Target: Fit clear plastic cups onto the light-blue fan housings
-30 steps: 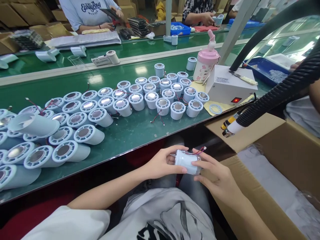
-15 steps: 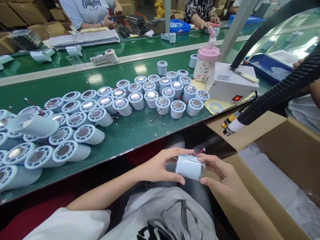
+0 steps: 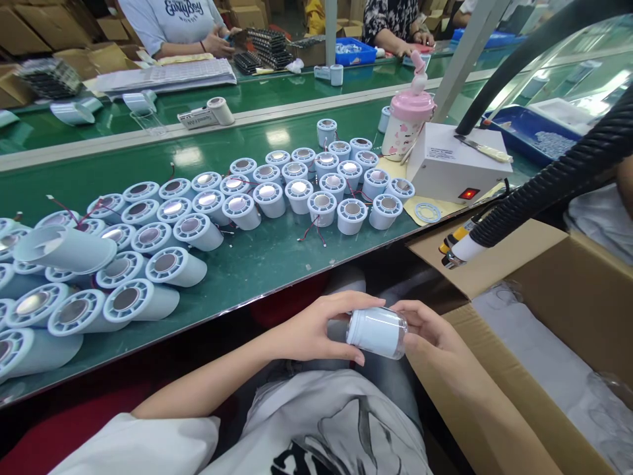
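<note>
The pale blue cylinder [image 3: 376, 332] lies on its side over your lap, below the green table's edge [image 3: 277, 277], pinched between both hands. Your left hand [image 3: 316, 330] clasps its 9 o'clock end; your right hand [image 3: 428, 330] cups the 3 o'clock end. Keep both grips firm while turning it, clear of the cardboard box [image 3: 499, 396] at 3 o'clock.
</note>
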Motion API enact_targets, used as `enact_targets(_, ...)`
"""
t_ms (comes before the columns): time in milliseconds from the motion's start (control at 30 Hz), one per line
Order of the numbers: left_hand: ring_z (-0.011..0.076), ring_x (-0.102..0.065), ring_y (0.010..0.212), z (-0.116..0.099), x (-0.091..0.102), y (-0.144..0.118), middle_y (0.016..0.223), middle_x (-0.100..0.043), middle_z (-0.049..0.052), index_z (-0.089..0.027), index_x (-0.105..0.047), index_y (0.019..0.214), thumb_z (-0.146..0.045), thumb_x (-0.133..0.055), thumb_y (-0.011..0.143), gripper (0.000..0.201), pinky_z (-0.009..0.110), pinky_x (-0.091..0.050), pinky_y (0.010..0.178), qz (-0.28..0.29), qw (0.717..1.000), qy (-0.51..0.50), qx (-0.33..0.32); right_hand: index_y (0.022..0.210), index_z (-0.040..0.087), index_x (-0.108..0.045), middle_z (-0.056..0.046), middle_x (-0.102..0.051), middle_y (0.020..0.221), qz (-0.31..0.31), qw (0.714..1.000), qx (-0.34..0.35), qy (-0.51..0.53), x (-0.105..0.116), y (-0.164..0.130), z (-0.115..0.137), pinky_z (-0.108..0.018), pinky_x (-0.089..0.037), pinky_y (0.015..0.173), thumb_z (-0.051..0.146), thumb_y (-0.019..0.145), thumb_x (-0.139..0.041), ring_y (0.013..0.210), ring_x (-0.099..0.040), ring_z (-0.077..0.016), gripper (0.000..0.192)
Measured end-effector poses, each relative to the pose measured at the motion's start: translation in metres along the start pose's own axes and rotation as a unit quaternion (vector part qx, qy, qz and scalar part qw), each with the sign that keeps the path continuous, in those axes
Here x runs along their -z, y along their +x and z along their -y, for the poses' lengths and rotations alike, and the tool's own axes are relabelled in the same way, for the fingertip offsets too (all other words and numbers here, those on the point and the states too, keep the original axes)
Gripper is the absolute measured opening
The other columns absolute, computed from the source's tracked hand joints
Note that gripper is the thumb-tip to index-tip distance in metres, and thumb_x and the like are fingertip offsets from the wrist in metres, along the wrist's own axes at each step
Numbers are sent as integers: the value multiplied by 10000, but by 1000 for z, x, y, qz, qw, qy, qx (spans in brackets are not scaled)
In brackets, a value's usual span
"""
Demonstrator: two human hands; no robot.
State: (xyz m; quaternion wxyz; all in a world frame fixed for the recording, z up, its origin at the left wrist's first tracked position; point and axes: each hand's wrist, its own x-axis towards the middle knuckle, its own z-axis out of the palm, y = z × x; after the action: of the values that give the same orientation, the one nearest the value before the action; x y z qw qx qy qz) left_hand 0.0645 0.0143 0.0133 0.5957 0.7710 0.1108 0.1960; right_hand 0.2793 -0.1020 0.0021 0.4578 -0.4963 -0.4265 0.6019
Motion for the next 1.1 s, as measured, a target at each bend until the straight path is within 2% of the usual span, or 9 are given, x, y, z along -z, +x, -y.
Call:
enact_targets(100, 241, -501, 1272, 0, 0, 1, 1355, -556, 88, -306, -506, 1360, -186, -842, 652, 792, 352, -455, 1040, -2, 999, 20, -26, 1116, 262, -564, -17, -648, 1004, 5, 1000, -17, 21, 0, 2, 0, -234, -541, 685, 435, 879, -640, 806, -623, -133, 302)
enact_targets(200, 244, -500, 1275, 0, 1, 1, 1360, -553, 95, -301, -501, 1365, -188, -838, 659, 791, 349, -463, 1029, 2, 999, 22, -33, 1066, 232, -560, -1, -647, 881, -15, 998, -47, 47, -3, 1, 0, -243, -548, 621, 506, 858, -636, 679, -631, -122, 352)
enact_targets(367, 254, -495, 1283, 0, 0, 0, 1370, -546, 104, -298, -500, 1369, -204, -838, 661, 790, 366, -464, 1028, 5, 999, 15, -33, 1043, 195, -494, 5, -658, 671, -18, 991, -104, 78, -8, 3, 0, -237, -528, 533, 597, 870, -555, 576, -664, -152, 442)
enact_targets(633, 262, -459, 1333, 2, 1, 1, 1435, -494, 110, -307, -494, 1374, -214, -840, 661, 798, 401, -385, 1100, 16, 999, 12, -48, 941, 171, -538, 2, -652, 566, -11, 975, -149, 163, -14, 9, -4, -175, -480, 393, 711, 784, -567, 454, -637, -138, 564)
enact_targets(800, 300, -461, 1328, 4, -1, 2, 1453, -472, 113, -319, -531, 1344, -262, -819, 693, 714, 462, -353, 1110, 3, 999, 18, -49, 826, 135, -608, -63, -690, 580, 15, 957, -210, 201, -16, 9, -1, -132, -452, 368, 712, 808, -526, 424, -623, -111, 582)
enact_targets(933, 288, -525, 1246, 0, -4, 1, 1362, -530, 116, -303, -576, 1291, -265, -808, 704, 633, 397, -485, 979, -6, 1000, 11, -17, 737, 113, -632, -72, -667, 559, 46, 942, -249, 219, -17, 10, -3, -120, -416, 344, 684, 887, -382, 404, -614, -99, 641)
enact_targets(1033, 275, -537, 1213, -6, -7, -1, 1322, -539, 126, -262, -560, 1296, -280, -780, 733, 604, 320, -546, 857, -22, 999, -9, 27, 721, 117, -611, -52, -620, 530, 45, 955, -235, 176, -16, 9, -9, -153, -409, 330, 687, 900, -301, 386, -593, -112, 672)
enact_targets(1100, 259, -562, 1164, -10, -8, -2, 1288, -556, 120, -242, -541, 1308, -300, -776, 736, 621, 317, -548, 855, -41, 997, -15, 62, 835, 140, -602, -39, -639, 599, -14, 985, -152, 77, -15, 7, -12, -202, -469, 386, 580, 925, -374, 448, -618, -138, 503)
